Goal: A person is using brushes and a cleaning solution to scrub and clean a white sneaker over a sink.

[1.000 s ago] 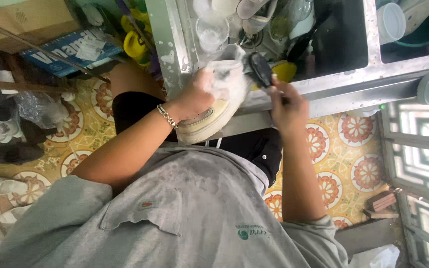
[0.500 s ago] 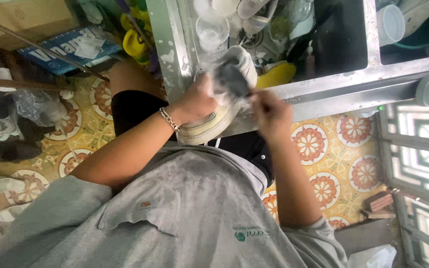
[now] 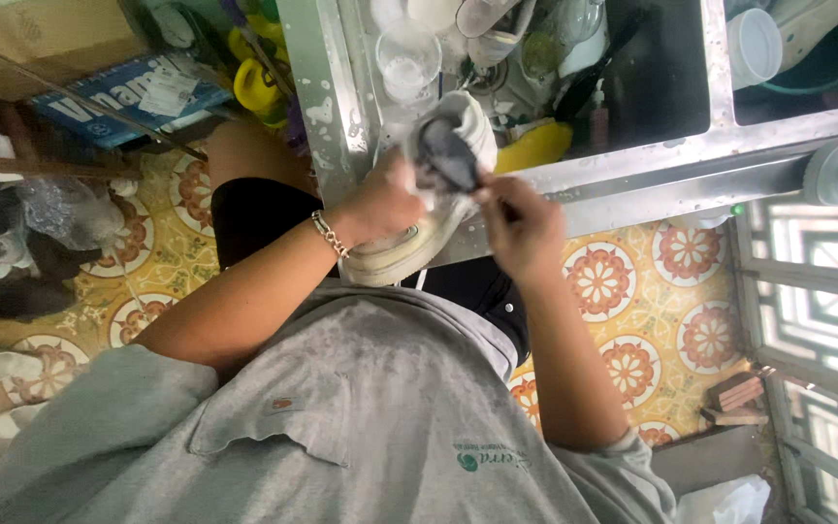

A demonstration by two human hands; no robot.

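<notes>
Now left hand (image 3: 385, 206) gripping white shoe (image 3: 417, 243), holding it tilted over steel sink edge (image 3: 632, 170). Right hand (image 3: 521, 223) pinching dark brush (image 3: 446, 153), pressing it against shoe's upper. Sink basin crowding with glass (image 3: 407, 60), yellow sponge (image 3: 533, 146). Tiled floor (image 3: 652, 320) lying open beside right elbow.

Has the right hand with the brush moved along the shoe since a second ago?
Yes. The right hand with the dark brush has shifted left along the steel sink rim, onto the white shoe in the left hand.

Home washing area: steel sink (image 3: 632, 165), patterned floor tiles (image 3: 652, 291).
</notes>
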